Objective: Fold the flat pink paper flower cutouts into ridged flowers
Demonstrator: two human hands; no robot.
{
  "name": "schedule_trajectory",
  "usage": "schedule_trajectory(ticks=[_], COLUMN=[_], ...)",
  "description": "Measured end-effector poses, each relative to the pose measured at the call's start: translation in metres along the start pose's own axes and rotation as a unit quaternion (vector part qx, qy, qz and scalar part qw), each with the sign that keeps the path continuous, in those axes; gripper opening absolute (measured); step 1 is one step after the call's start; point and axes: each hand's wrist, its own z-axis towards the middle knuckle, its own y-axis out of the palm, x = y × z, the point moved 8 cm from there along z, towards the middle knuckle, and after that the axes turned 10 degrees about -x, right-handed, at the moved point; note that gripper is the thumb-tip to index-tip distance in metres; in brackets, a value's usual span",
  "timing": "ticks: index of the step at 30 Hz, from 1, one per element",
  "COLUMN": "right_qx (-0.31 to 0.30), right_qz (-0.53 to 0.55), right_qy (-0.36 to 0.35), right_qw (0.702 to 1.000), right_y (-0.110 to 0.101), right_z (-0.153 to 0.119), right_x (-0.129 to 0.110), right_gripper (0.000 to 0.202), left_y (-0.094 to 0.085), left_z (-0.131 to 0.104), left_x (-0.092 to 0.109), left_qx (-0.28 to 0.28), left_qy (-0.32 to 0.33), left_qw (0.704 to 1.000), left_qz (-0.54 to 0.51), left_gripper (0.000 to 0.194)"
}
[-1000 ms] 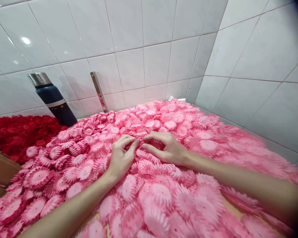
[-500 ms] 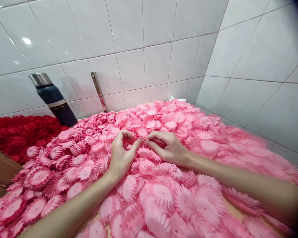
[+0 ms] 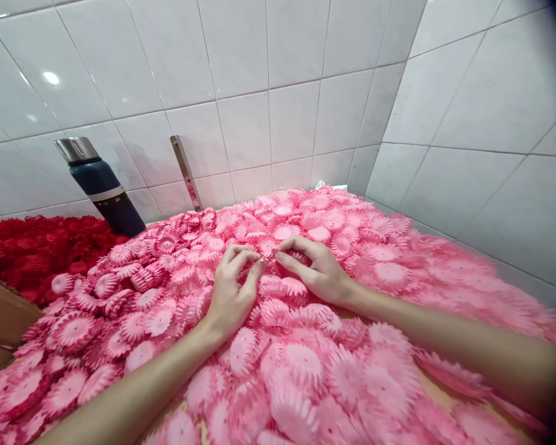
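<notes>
Many pink scalloped petal discs [image 3: 303, 364] lie in a broad heap on a pale tabletop. Over the middle of the heap, my left hand [image 3: 236, 284] has its thumb and fingertips drawn together in a pinch. My right hand [image 3: 312, 266] faces it from the right, thumb and index finger also pinched. A small gap separates the two sets of fingertips. Whatever sits between the fingers of either hand is too small to make out against the pink.
A dark blue bottle [image 3: 104, 185] with a steel cap leans at the back left, by a red petal pile [image 3: 41, 250]. A metal strip [image 3: 185, 173] rests against the tiled wall [image 3: 296, 117]. A cardboard box [image 3: 4, 315] stands at the left edge.
My fingertips, close together before, are now slightly farther apart. The left hand's fingers have shifted and bent over more toward the thumb.
</notes>
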Motion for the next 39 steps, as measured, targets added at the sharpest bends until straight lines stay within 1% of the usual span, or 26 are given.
schedule_trajectory(ticks=[3,6,9,10,11,13,15,16,18,21,23,26,28,32,36,39], right_qx=[0.043,0.085,0.167,0.182,0.175,0.112,0.056,0.043,0.043,0.037,0.011,-0.038,-0.057,-0.071,-0.059,-0.047], right_qz=[0.035,0.051,0.054,0.049,0.040,0.014,-0.017,-0.032,-0.054,-0.074,-0.086,-0.094,-0.092,-0.082,-0.090,-0.090], right_qy=[0.022,0.033,0.066,0.070,0.064,0.021,-0.030,-0.049,-0.074,-0.103,-0.126,-0.152,-0.153,-0.133,-0.109,-0.092], right_qw=[0.998,0.995,0.982,0.980,0.982,0.993,0.998,0.997,0.995,0.991,0.988,0.983,0.982,0.985,0.988,0.991], right_y=[-0.006,-0.012,-0.026,-0.029,-0.029,-0.020,-0.010,-0.007,-0.005,-0.003,0.001,0.008,0.010,0.012,0.011,0.010], right_z=[0.000,0.000,-0.005,-0.007,-0.007,-0.003,-0.002,-0.002,-0.004,-0.005,-0.006,-0.006,-0.006,-0.005,-0.003,-0.001], right_x=[0.007,0.015,0.027,0.028,0.027,0.016,0.003,-0.003,-0.010,-0.016,-0.020,-0.024,-0.025,-0.024,-0.020,-0.016], right_gripper=[0.014,0.014,0.015,0.016,0.016,0.014,0.010,0.009,0.008,0.009,0.012,0.015,0.016,0.016,0.012,0.009], left_y=[-0.002,-0.002,-0.010,-0.011,-0.010,-0.006,-0.002,-0.002,-0.001,-0.001,0.000,0.002,0.003,0.003,0.002,0.001], left_z=[0.000,0.000,-0.003,-0.003,-0.004,-0.003,-0.003,-0.003,-0.003,-0.002,-0.002,-0.001,-0.002,-0.003,-0.003,-0.004], left_x=[0.002,-0.002,-0.007,-0.010,-0.012,-0.014,-0.014,-0.013,-0.012,-0.010,-0.010,-0.012,-0.014,-0.016,-0.014,-0.017], left_qx=[0.009,0.010,0.049,0.053,0.049,0.022,0.002,0.001,-0.001,0.011,0.012,-0.005,-0.010,-0.006,-0.005,0.001], left_qy=[-0.005,-0.022,-0.039,-0.047,-0.057,-0.076,-0.084,-0.083,-0.075,-0.060,-0.050,-0.046,-0.053,-0.059,-0.058,-0.071], left_qw=[1.000,0.999,0.995,0.994,0.992,0.991,0.990,0.991,0.992,0.994,0.995,0.995,0.994,0.989,0.992,0.992], left_qz=[-0.006,-0.028,-0.071,-0.087,-0.100,-0.111,-0.109,-0.107,-0.103,-0.096,-0.091,-0.088,-0.098,-0.132,-0.113,-0.103], left_gripper=[0.011,0.014,0.020,0.022,0.021,0.014,0.009,0.009,0.012,0.025,0.024,0.017,0.016,0.012,0.016,0.014])
